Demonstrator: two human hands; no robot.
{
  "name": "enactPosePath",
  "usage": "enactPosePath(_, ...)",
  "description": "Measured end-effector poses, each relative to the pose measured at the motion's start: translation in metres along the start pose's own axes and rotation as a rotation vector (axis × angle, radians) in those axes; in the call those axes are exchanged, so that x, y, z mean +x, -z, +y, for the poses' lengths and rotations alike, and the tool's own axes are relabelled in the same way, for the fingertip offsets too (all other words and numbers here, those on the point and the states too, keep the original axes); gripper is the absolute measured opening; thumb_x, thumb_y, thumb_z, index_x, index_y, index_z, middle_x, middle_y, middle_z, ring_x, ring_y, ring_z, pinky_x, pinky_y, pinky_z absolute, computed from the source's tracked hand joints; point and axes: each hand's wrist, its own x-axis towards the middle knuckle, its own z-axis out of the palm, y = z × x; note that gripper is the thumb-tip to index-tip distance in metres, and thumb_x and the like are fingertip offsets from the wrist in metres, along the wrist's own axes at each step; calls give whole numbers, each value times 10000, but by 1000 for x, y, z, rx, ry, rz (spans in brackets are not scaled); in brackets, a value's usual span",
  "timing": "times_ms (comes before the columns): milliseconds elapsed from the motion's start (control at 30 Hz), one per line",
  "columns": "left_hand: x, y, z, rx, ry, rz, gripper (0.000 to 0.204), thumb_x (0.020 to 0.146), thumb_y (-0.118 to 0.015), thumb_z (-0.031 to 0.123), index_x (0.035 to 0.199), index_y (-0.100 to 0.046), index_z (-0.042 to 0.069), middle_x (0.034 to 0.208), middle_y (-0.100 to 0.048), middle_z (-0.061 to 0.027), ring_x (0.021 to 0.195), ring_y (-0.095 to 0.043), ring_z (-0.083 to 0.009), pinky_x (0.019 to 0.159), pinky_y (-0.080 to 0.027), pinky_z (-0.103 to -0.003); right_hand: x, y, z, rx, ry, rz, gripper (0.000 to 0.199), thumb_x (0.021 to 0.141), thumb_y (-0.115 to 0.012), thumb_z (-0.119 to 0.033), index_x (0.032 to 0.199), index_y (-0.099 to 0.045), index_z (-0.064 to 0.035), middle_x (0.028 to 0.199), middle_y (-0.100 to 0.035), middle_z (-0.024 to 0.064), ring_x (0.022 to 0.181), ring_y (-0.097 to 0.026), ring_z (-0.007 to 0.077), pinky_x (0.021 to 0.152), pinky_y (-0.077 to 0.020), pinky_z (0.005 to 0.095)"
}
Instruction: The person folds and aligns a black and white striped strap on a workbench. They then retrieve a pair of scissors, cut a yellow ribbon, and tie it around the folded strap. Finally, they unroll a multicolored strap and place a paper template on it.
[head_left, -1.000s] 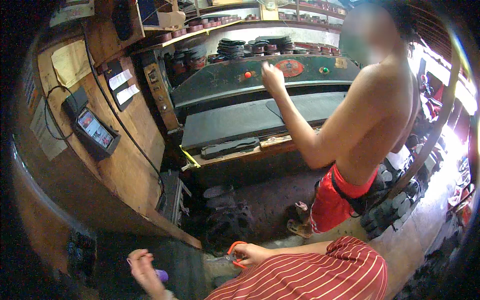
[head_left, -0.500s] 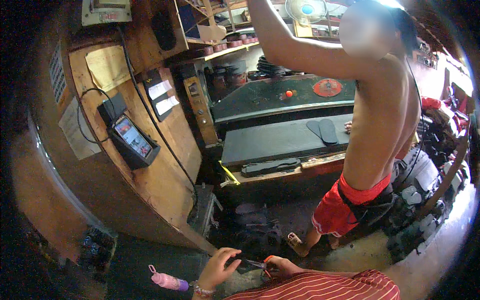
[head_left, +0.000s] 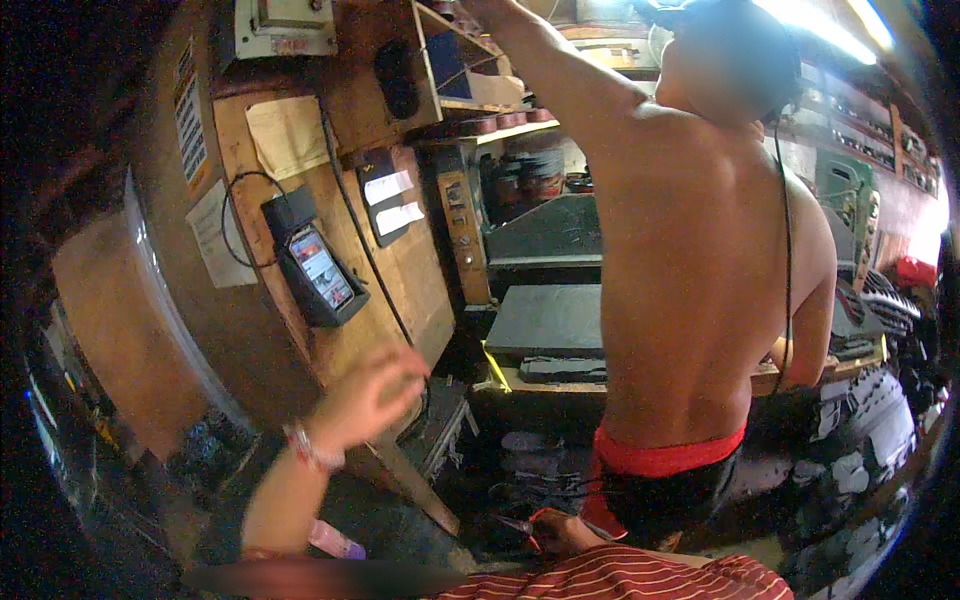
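My left hand (head_left: 365, 398) is lifted in front of the wooden wall panel (head_left: 400, 270), blurred by motion, fingers loosely apart with nothing in them. A bracelet sits on its wrist. My right hand (head_left: 562, 530) rests low on my red-striped lap (head_left: 640, 578) and grips a small red-handled cutting tool (head_left: 520, 523) whose tip points left. A pink object (head_left: 335, 541) lies on the dark surface below my left forearm.
A shirtless person in red shorts (head_left: 690, 300) stands close in front, back to me, one arm raised to a shelf (head_left: 490, 120). Beyond is a dark press machine (head_left: 555, 320). A phone (head_left: 320, 272) hangs on the wooden panel. Stacked dark parts (head_left: 880, 310) lie right.
My left hand left the tool and rose up toward the wooden panel. The standing person has stepped closer and now fills the middle. My view has shifted left and up.
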Motion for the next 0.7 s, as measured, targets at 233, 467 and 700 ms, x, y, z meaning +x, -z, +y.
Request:
enactPosePath(233, 110, 70, -5, 270, -10, 370, 155, 833, -600, 160, 875, -563, 16, 866, -551, -118, 821, -584, -287, 740, -473, -365, -16, 30, 12, -59, -365, -19, 385, 729, -706, -177, 1091, -594, -104, 1042, -622, 123, 955, -614, 293, 821, -496, 349)
enactPosePath(467, 60, 44, 127, 218, -677, 486, 217, 765, -694, 116, 647, -512, 106, 557, -418, -10, 447, -439, -181, 374, -344, -312, -18, 24, 44, 1077, -652, 238, 329, 705, -758, -209, 929, -622, -9, 845, -613, 131, 773, -600, 208, 703, -487, 297)
enactPosePath(700, 8, 43, 192, -528, -402, 531, 135, 599, -612, 110, 666, -515, 46, 568, -361, -37, 437, -428, -129, 340, -347, -240, -10, 12, 32, 441, -343, -36, 308, 741, -716, -188, 985, -607, -34, 855, -618, 122, 797, -606, 199, 709, -491, 311)
